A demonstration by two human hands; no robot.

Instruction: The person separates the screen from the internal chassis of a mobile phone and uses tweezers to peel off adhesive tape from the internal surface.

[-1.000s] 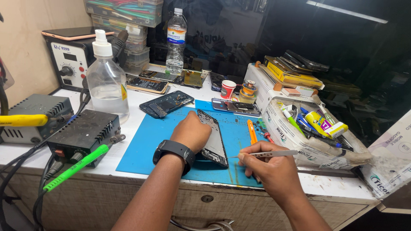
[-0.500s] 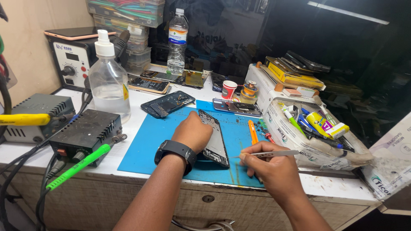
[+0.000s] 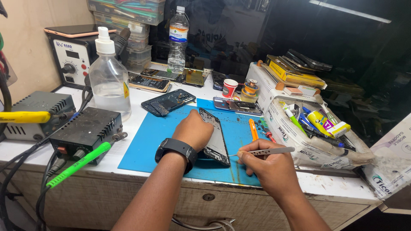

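While the left hand [image 3: 198, 129] pins the phone frame [image 3: 214, 137] flat to the mat [image 3: 150, 145], the right hand [image 3: 267, 164] pinches tweezers [image 3: 265, 151], tips seemingly at its edge.

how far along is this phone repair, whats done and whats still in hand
Done: the phone frame lies opened on the blue mat, and a removed dark panel sits behind it. In hand: the left hand steadies the frame while the right hand holds tweezers pointed at its edge. Left: the frame is bare, nothing refitted yet.
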